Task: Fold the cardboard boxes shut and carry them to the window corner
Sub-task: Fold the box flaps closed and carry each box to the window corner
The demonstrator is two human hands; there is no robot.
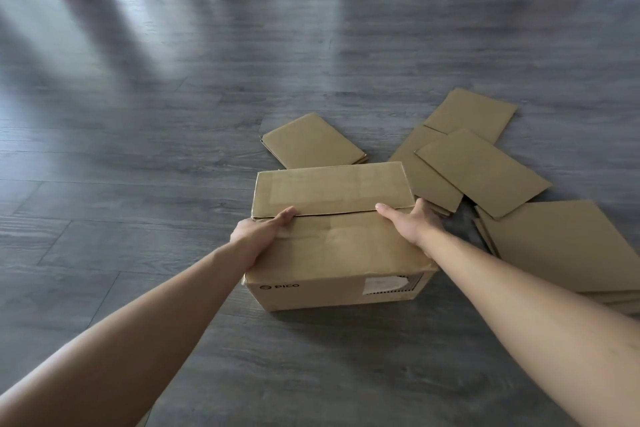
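- Both hands are on the cardboard box (337,239) right now: left hand (260,231) at the left end of the top, right hand (410,222) at the right end.
- Left hand's thumb lies on the lid, tip right at the seam; its fingers drop out of sight over the left side wall, so it looks like a grip on that top edge, though I can't see the fingers themselves.
- Right hand mirrors it: thumb stretched flat along the seam, pointing inward, fingers hidden past the right edge. Again it reads as a hold on the box's end.
- Box sits on the grey floor (173,114), straight ahead of the person and between the two arms, long axis running left to right across the view, printed front face toward the camera.
- Top looks folded shut: far flap (332,189) and near flap (346,243) meet along a seam that runs the length of the box, with a thin dark gap showing.
- Neither hand is clearly nearer; they bracket the long axis evenly, one per short end. That's the relation the lift turns on, I'd say: a straight pull up from both ends should keep it level.
- Flattened cardboard pieces (481,172) lie scattered just behind and to the right, one nearly touching the right hand's side.
- No window corner in view, so the carry direction can't be called from here.
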